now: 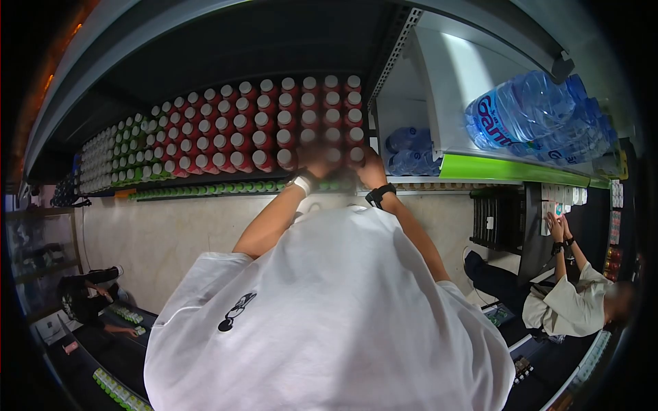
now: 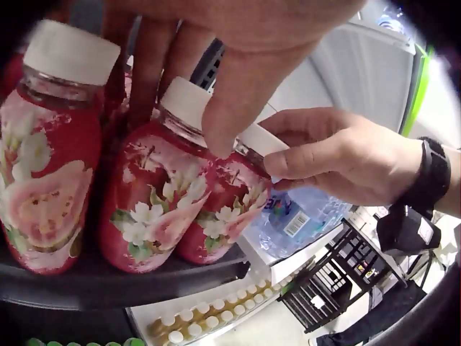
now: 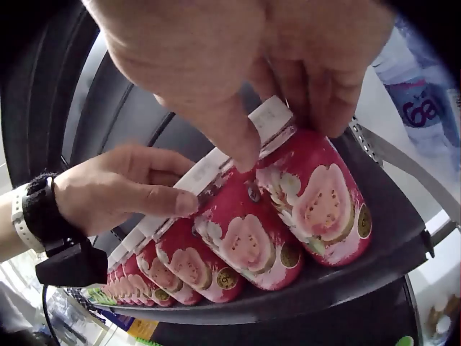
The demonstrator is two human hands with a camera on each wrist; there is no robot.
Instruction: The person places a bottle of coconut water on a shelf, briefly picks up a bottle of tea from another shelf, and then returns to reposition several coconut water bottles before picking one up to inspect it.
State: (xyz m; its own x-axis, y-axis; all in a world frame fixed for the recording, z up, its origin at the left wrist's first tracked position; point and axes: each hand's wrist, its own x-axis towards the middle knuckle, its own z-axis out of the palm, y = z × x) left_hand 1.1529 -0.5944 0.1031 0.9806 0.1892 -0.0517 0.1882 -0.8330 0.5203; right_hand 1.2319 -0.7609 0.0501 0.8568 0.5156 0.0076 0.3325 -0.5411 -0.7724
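Observation:
Rows of red juice bottles [image 1: 240, 142] with white caps and guava-and-flower labels stand upright on a dark shelf. At the right end of the front row, my left hand [image 1: 317, 164] pinches one bottle [image 2: 155, 205] at its cap, the thumb in front and the fingers behind. My right hand [image 1: 371, 171] grips the end bottle [image 3: 320, 205] by its cap and neck, thumb on the near side. In the right wrist view these two bottles stand side by side at the shelf's front edge. The fingertips behind the caps are partly hidden.
Green-labelled bottles [image 1: 128, 140] continue the rows leftward. Large water bottles [image 1: 524, 109] sit on a higher shelf at right, behind a green edge strip [image 1: 480, 168]. Below runs a row of amber bottles [image 2: 209, 316]. Another person [image 1: 572, 301] works at shelves on the right.

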